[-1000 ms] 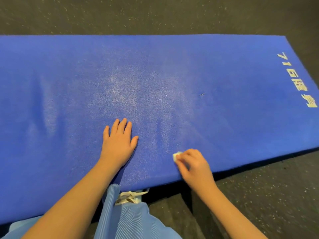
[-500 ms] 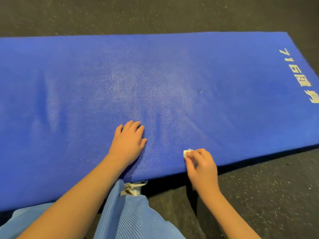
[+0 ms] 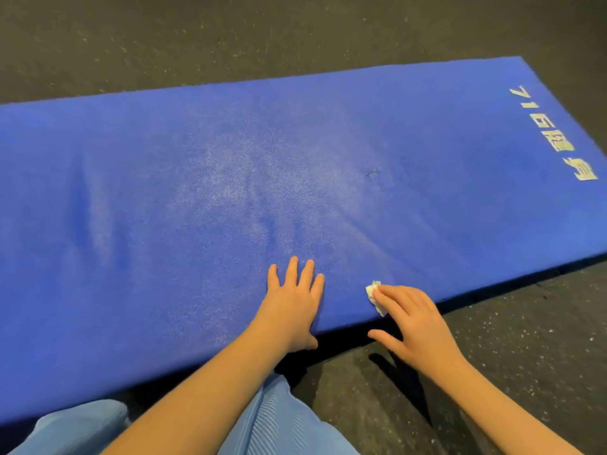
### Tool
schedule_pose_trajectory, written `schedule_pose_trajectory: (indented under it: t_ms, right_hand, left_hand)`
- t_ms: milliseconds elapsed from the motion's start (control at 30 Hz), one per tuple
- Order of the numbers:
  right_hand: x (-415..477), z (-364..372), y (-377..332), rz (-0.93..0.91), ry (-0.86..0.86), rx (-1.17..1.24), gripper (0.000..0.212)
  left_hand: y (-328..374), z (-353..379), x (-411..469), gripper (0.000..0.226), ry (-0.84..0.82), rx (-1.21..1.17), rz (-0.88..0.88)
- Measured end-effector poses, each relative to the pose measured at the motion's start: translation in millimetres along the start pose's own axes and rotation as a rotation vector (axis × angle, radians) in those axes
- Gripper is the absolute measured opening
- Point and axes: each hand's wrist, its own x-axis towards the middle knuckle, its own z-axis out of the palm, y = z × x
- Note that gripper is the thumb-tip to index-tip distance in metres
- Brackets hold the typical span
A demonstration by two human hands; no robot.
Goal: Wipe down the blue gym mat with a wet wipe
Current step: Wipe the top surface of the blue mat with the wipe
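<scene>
Dark speckled floor (image 3: 525, 356) runs all round the blue gym mat (image 3: 164, 208), which lies flat and fills most of the view.

Fingers (image 3: 395, 295) of the right hand (image 3: 417, 326) lie nearly straight over a small crumpled wet wipe (image 3: 373, 290) and press it onto the mat just inside the near edge. The thumb is spread wide, out past the edge and over the floor, so nothing is pinched. Just to the left, apart from the wipe, the left hand (image 3: 290, 305) rests flat with its fingers (image 3: 307, 270) released and extended, palm down on the mat, apparently bracing the body.

I judge this to be the wiping itself, on a stroke along the near border. A pale, scuffed-looking patch (image 3: 230, 178) spreads across the middle of the mat; whether it is damp or dust I cannot tell. The far half and the end with the pale printed characters (image 3: 555, 133) are well apart from the wipe. Next the wipe likely has to travel outward with steady pressure, which calls for a long reach or a shift of the body.

A small dark fleck (image 3: 372, 173) sits on the mat beyond the hands. Light blue ribbed clothing (image 3: 272, 421) shows at the bottom. Only the bracing left hand lies in the way of a leftward stroke.
</scene>
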Motion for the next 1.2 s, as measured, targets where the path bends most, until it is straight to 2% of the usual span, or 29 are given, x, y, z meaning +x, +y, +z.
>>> schedule_pose_trajectory:
  t_ms: [67,100,167,333,467,633,867,1033,1100,1200]
  right_hand:
    - [-4,-1,10,-0.050,-0.065,-0.075,0.080]
    - [-5,2,12,-0.050,-0.066,-0.085,0.083]
    - [0,9,13,-0.059,0.001,-0.089,0.076]
    - [22,-4,20,-0.165,0.069,-0.098,0.036]
    - [44,-28,20,-0.256,0.091,-0.108,0.040]
    - [75,-54,0,-0.370,0.211,-0.130,0.035]
    - [127,-55,-55,-0.520,0.321,-0.095,0.027]
    - [156,-43,-99,-0.592,0.271,-0.061,0.024]
    - [167,-37,-119,-0.625,0.251,-0.037,0.032]
    - [179,-29,-147,-0.674,0.194,-0.009,0.026]
  left_hand:
    - [2,-2,-1,0.105,0.002,0.033,-0.007]
    - [3,-4,-3,0.103,-0.003,0.064,-0.003]
    - [6,-9,-5,0.096,-0.011,0.135,0.013]
    - [6,-35,-19,0.067,-0.059,0.185,0.009]
    - [-2,-67,-38,0.051,-0.049,0.221,0.041]
    - [-30,-97,-65,0.022,-0.028,0.157,0.059]
    - [-84,-104,-109,0.020,-0.027,0.238,-0.060]
    - [-124,-76,-142,0.003,-0.016,0.225,-0.176]
    - [-140,-62,-155,0.004,-0.032,0.234,-0.227]
    - [-155,-44,-176,0.007,-0.047,0.237,-0.286]
